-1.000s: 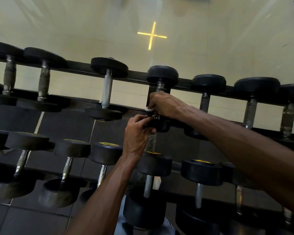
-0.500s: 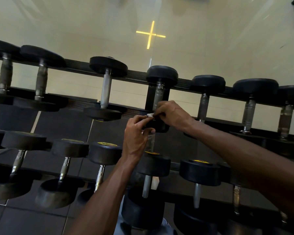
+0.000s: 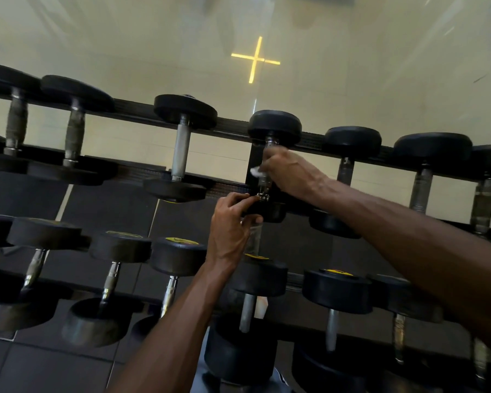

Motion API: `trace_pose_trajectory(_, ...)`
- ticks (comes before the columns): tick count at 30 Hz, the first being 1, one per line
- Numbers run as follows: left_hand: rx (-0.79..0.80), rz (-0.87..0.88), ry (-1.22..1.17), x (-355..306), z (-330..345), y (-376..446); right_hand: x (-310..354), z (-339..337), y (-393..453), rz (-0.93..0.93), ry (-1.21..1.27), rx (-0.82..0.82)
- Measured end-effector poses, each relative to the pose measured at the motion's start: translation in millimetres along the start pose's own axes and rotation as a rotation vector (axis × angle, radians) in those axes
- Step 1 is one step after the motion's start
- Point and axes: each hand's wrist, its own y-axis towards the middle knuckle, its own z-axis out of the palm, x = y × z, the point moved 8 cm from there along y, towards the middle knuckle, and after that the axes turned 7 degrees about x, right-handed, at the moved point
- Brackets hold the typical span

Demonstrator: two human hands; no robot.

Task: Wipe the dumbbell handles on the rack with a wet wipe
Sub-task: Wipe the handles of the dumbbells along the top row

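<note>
Our right hand is moving back up the handle, clenching the white wet wipe around it, having been lower half a second ago. Our left hand is gripping that dumbbell's near head on the rack's top rail. Yellow labels are showing below, unreadable; the lower dumbbells are running out of frame.
</note>
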Motion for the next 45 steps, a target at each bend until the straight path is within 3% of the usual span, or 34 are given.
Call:
trace_pose_trajectory(3,0.003,-0.003,-0.011,1.3,0.0,0.0,-0.2,-6.2,4.8,0.061,0.008,-0.081)
trace_pose_trajectory(6,0.009,0.016,-0.003,0.3,0.7,-1.3,34.8,23.1,-8.3,-0.109,-0.045,0.184)
trace_pose_trajectory(8,0.000,0.021,0.001,0.6,0.1,-0.8,34.6,23.6,-7.7,-0.125,-0.046,0.237)
trace_pose_trajectory(12,0.001,0.011,0.009,1.0,1.0,-0.1,20.9,0.4,22.3,-0.085,-0.117,0.051)
trace_pose_trajectory(19,-0.003,-0.015,-0.011,4.1,3.0,0.6,8.0,-15.8,29.7,0.150,-0.330,-0.279)
trace_pose_trajectory(24,-0.001,-0.009,0.008,3.6,3.8,0.6,-15.0,-10.7,5.2,0.373,0.007,-0.572)
trace_pose_trajectory(28,-0.022,-0.014,-0.004,5.2,4.4,-0.3,-34.7,0.9,-20.6,0.649,0.559,-0.853)
trace_pose_trajectory(34,-0.006,-0.022,0.004,7.3,5.0,1.1,-72.5,31.7,-25.4,0.951,1.109,-0.830)
trace_pose_trajectory(39,-0.006,-0.014,-0.009,10.3,6.5,0.6,-54.2,24.1,-28.8,0.811,0.989,-0.859)
trace_pose_trajectory(42,-0.003,-0.019,-0.001,9.6,7.2,1.1,-57.5,18.7,-25.6,0.844,0.964,-0.894)
trace_pose_trajectory(45,-0.007,-0.014,-0.009,9.9,7.6,-0.1,-47.3,13.5,-23.4,0.768,0.802,-0.906)
